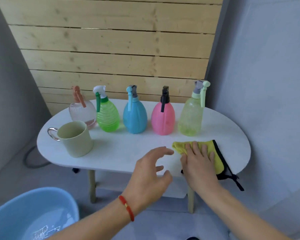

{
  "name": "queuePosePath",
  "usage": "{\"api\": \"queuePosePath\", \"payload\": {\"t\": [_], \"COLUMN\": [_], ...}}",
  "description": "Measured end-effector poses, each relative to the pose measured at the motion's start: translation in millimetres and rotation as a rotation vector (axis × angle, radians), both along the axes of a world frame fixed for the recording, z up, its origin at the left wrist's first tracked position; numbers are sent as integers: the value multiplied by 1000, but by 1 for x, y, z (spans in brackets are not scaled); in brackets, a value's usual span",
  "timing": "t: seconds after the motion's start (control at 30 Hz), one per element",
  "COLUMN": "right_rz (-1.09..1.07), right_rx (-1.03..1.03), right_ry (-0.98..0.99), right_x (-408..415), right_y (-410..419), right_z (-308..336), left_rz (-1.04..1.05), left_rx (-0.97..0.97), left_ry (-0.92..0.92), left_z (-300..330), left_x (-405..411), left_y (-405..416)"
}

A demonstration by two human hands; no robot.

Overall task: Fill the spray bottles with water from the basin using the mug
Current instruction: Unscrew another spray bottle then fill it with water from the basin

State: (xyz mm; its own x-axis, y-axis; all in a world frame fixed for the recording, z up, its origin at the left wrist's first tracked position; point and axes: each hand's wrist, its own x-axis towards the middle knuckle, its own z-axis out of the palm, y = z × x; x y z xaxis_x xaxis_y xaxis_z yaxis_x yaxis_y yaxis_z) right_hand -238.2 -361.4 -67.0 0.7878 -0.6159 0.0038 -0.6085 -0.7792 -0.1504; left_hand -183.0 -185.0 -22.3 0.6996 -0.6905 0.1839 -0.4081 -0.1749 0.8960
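White oval counter (pixel 111 158) is the landmark for everything here. Five spray bottles stand upright in a row along the counter's far edge: clear one with orange trigger (pixel 82 112), green (pixel 107 116), blue (pixel 135 116), pink (pixel 163 117), pale yellow-green (pixel 191 115). All have their spray heads on. How full they are is hard to tell.

Mug (pixel 75 138) stands upright at the counter's left end, mouth up, handle (pixel 52 133) pointing left, away from both hands. It looks empty. Blue basin (pixel 33 205) with water sits low, off the counter's near-left corner.

Right hand (pixel 200 163) rests flat on a yellow cloth (pixel 210 151) at the counter's near-right side, fingers straight, pressing, not gripping. Left hand (pixel 152 172) hovers over the counter's near edge just beside the cloth, grip wide, fingers spread, holding nothing.

Key relation: the mug lies well to the left of both hands, and the left hand is the nearer one. Basin is also on the left. So the left hand is likely best placed for a mug pickup, reaching left across the counter toward the handle side.
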Motion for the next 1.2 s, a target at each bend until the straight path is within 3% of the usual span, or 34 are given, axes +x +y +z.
{"api": "queuePosePath", "payload": {"t": [0.13,0.33,0.43,0.57,0.67,0.87,1.1,1.2], "right_rz": [78,132,176,250,244,146,358,288], "right_rx": [110,118,165,241,101,10,54,19], "right_ry": [-96,-121,-97,-40,6,64,63,33], "right_x": [48,130,158,161,137,156,153,146], "right_y": [55,132,165,160,140,168,164,172], "right_z": [2,6,8,10,6,3,2,2], "left_rz": [118,584,698,626,568,534,381,330], "left_rx": [40,53,119,247,226,347,439,440], "left_ry": [-230,-585,-565,-287,-219,-475,-776,-853], "left_z": [-1,16,11,1,-1,-11,-11,-2], "left_x": [35,123,173,216,226,241,252,249], "left_y": [87,170,184,185,182,183,190,203]}}
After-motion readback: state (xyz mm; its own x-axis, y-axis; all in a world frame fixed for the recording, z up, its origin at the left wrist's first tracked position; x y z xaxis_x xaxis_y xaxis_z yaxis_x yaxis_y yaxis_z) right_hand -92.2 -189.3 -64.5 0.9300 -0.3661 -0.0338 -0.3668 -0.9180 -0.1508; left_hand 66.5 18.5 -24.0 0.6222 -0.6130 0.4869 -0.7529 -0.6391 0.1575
